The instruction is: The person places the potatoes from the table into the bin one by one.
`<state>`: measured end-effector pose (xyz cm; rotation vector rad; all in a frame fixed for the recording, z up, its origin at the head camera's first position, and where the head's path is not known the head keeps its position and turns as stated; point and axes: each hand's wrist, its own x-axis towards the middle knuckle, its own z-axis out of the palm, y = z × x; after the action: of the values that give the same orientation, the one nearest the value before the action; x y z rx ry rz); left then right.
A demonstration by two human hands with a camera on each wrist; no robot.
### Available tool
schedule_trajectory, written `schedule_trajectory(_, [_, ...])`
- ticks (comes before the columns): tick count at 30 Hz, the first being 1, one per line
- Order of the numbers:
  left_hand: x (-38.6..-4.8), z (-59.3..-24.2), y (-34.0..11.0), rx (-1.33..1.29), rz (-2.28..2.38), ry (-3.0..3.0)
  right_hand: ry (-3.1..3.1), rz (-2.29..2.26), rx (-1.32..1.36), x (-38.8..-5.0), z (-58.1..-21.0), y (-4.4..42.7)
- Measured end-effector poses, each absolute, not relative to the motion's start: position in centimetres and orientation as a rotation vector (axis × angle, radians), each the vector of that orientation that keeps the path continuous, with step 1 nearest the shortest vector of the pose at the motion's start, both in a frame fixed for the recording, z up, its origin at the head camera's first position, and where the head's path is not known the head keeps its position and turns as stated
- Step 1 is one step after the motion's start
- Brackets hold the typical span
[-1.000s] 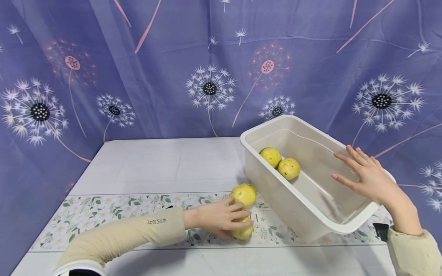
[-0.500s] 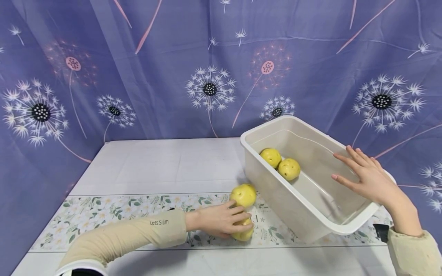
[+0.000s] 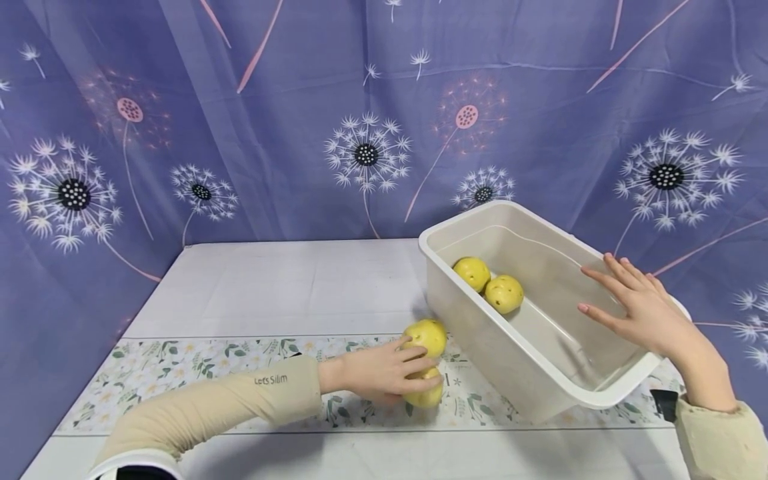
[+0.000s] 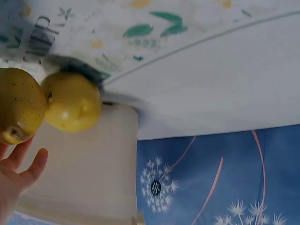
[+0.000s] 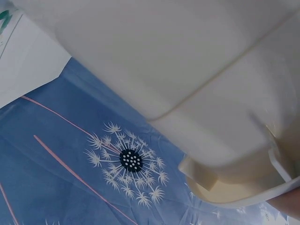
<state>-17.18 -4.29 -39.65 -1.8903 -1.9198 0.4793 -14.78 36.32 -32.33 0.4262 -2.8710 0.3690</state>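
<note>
In the head view my left hand point(image 3: 387, 368) grips the nearer of two yellow potatoes on the patterned strip. That nearer potato point(image 3: 427, 393) is partly hidden behind the fingers. A second potato point(image 3: 431, 335) lies right behind it, beside the bin, with my index finger close to or against it. The left wrist view shows the gripped potato point(image 4: 19, 107) above the fingers point(image 4: 33, 169), the other potato point(image 4: 72, 102) alongside. My right hand point(image 3: 645, 310), fingers straight and spread, rests at the right rim of the beige plastic bin point(image 3: 510, 360).
Inside the bin, two more potatoes point(image 3: 471, 273) sit against its left wall. The bin stands angled on a white table point(image 3: 270, 287) with a floral strip point(image 3: 198, 373) across it. A purple dandelion-print curtain point(image 3: 288, 133) hangs behind.
The nearer potato has shifted slightly away from me with my left hand, whose fingers have closed round it more. My right hand and the bin have stayed put.
</note>
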Motion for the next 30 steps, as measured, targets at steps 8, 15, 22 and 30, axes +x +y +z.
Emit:
schedule_trajectory(8, [-17.6,-37.7,-4.2,-1.815,0.379,-1.889,-2.871,0.368,0.436,-14.8,-32.3,36.3])
schedule_trajectory(15, [-18.3,-35.5,-3.8,-1.786,0.349,-1.873,-2.878,0.367,0.423,-14.6,-32.2,36.3])
schedule_trajectory(22, [-19.3,-32.8,-3.1,-1.756,0.269,-1.853,-2.867,0.35,0.431,-14.6,-32.3,36.6])
schedule_trajectory(30, [-20.3,-29.7,-2.3,-1.745,0.293,-1.816,-2.872,0.365,0.43,-14.7,-32.3,36.4])
